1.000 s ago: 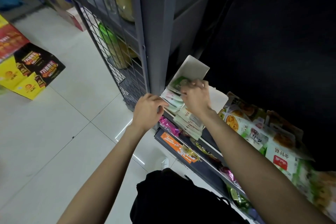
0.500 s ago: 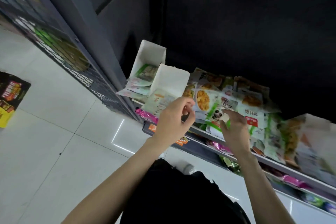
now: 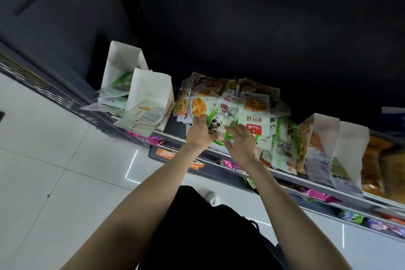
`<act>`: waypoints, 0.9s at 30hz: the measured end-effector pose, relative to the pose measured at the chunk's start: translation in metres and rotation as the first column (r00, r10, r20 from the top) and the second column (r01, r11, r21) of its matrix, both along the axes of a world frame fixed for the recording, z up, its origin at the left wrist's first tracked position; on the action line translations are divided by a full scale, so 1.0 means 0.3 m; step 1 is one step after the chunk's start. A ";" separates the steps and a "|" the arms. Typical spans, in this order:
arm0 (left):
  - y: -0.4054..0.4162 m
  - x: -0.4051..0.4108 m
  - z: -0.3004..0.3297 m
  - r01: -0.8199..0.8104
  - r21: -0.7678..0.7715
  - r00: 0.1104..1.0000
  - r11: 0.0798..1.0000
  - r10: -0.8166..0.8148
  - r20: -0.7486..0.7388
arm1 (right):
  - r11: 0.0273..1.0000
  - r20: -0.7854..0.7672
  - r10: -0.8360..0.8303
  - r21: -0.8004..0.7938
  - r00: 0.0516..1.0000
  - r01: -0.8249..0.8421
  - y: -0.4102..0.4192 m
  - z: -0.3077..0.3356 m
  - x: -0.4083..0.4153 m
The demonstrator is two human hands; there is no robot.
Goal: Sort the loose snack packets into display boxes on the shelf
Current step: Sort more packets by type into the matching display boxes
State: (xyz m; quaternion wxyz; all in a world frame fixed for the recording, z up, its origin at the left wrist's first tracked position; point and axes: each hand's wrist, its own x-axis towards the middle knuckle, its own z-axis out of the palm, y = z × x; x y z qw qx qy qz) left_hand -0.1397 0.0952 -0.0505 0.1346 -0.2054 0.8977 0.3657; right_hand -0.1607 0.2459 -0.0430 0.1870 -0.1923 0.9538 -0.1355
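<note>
A heap of loose snack packets [image 3: 252, 103] lies on the shelf [image 3: 285, 176] in the middle of the head view. My left hand [image 3: 200, 132] grips the left edge of a green-and-white packet with a panda on it [image 3: 219, 124]. My right hand [image 3: 242, 146] holds the same packet from its right and lower side, fingers curled over it. Two white display boxes stand at the left: the far one [image 3: 118, 66] and a nearer one [image 3: 151, 92], both with pale packets spilling forward. More boxes [image 3: 317, 138] stand to the right of the heap.
A lower shelf [image 3: 219, 171] carries pink and orange packets [image 3: 232, 165]. A wire mesh rack [image 3: 43, 92] borders the left. White tiled floor [image 3: 54, 182] spreads below, and my dark clothing [image 3: 197, 226] fills the bottom middle. Orange packs [image 3: 377, 164] stand at far right.
The camera has swung right from the left boxes to the heap. Both hands have left those boxes and now hold the panda packet together.
</note>
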 end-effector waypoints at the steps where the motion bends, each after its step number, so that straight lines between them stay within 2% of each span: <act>1: 0.017 -0.009 -0.004 -0.049 0.049 0.999 0.998 0.048 0.014 | 0.999 0.011 -0.010 -0.034 1.000 0.011 0.008 0.001 -0.005; 4: 0.025 -0.007 0.017 -0.174 0.239 0.985 0.955 0.166 0.052 | 0.979 0.072 -0.072 -0.187 0.995 0.085 0.022 0.031 -0.025; 6: 0.007 0.018 0.056 -0.190 0.340 0.982 0.921 0.183 0.051 | 0.917 0.158 -0.218 -0.305 0.963 0.258 0.027 0.074 -0.041; 8: -0.033 0.058 0.114 -0.116 0.353 0.992 0.928 0.126 -0.008 | 0.773 0.338 -0.382 -0.393 0.860 0.498 0.024 0.124 -0.057; 9: -0.055 0.079 0.142 -0.057 0.350 0.996 0.935 0.080 -0.051 | 0.665 0.457 -0.424 -0.430 0.782 0.611 0.024 0.148 -0.063; 11: -0.102 0.118 0.203 0.069 0.276 0.989 0.959 -0.030 -0.143 | 0.469 0.641 -0.388 -0.481 0.662 0.741 0.012 0.207 -0.066; 13: -0.150 0.159 0.264 0.125 0.175 0.972 0.977 -0.085 -0.221 | 0.431 0.649 -0.303 -0.560 0.698 0.708 -0.012 0.279 -0.053; 16: -0.236 0.216 0.349 0.133 -0.018 0.916 0.991 -0.130 -0.379 | 0.430 0.519 -0.200 -0.716 0.831 0.550 -0.090 0.388 -0.029; 18: -0.319 0.251 0.376 0.038 -0.122 0.847 0.992 -0.097 -0.524 | 0.423 0.407 -0.152 -0.797 0.901 0.431 -0.171 0.451 -0.016; 20: -0.430 0.292 0.376 -0.171 -0.086 0.773 0.982 0.080 -0.629 | 0.432 0.283 -0.147 -0.843 0.948 0.319 -0.276 0.498 -0.003; 23: -0.605 0.349 0.354 -0.414 -0.137 0.730 0.900 0.239 -0.640 | 0.407 0.136 -0.176 -0.891 0.975 0.198 -0.434 0.530 0.007; 25: -0.703 0.371 0.319 -0.432 -0.233 0.762 0.871 0.214 -0.612 | 0.359 0.106 -0.188 -0.918 0.976 0.169 -0.540 0.530 0.011; 27: -0.774 0.367 0.281 -0.338 -0.341 0.826 0.877 0.102 -0.555 | 0.334 0.101 -0.204 -0.928 0.974 0.166 -0.647 0.511 0.005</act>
